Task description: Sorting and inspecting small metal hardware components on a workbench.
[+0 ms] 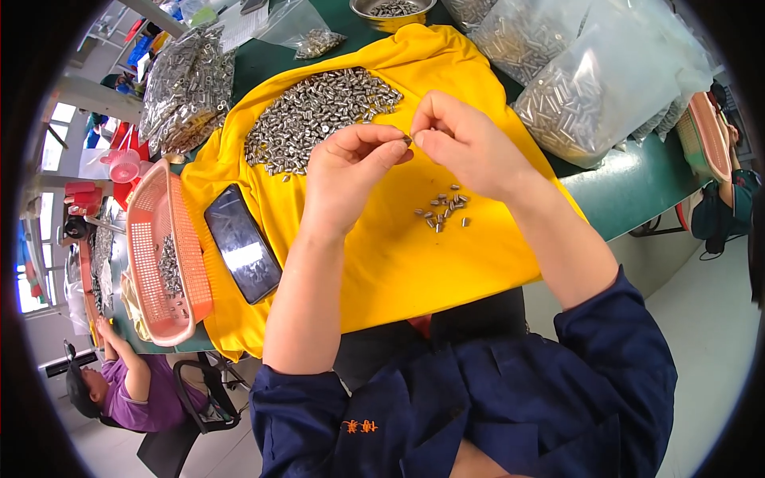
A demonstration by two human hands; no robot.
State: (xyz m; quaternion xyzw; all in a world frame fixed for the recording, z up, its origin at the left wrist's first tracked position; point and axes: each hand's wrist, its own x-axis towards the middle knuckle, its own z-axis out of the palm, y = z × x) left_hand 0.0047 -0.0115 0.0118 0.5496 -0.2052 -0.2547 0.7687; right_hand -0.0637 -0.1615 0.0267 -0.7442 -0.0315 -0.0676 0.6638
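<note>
Head view: both hands meet in the upper middle of the frame, above a yellow cloth (398, 263) spread over the green tabletop (637, 191). The left hand (347, 171) and the right hand (466, 143) have their fingertips pressed together around one small metal pin (407, 139), which is mostly hidden between them; the fingers of both hands are closed narrow on it, and which hand bears it I cannot tell. Just below the hands, at the centre of the frame, a small cluster of pins (443, 209) lies on the cloth, apart from the big heap of pins (315, 115) to the upper left. A dark phone (241, 243) lies at the cloth's left edge, beside an orange basket (147, 231) with more pins in it. Clear bags of pins (590, 88) fill the upper right, and a steel bowl (392, 9) sits at the top edge. The step in hand looks like checking or sorting a single pin at close range. The next move would call for a fine pinch and a careful release, so that the pin lands with the right group and does not roll across the cloth.
</note>
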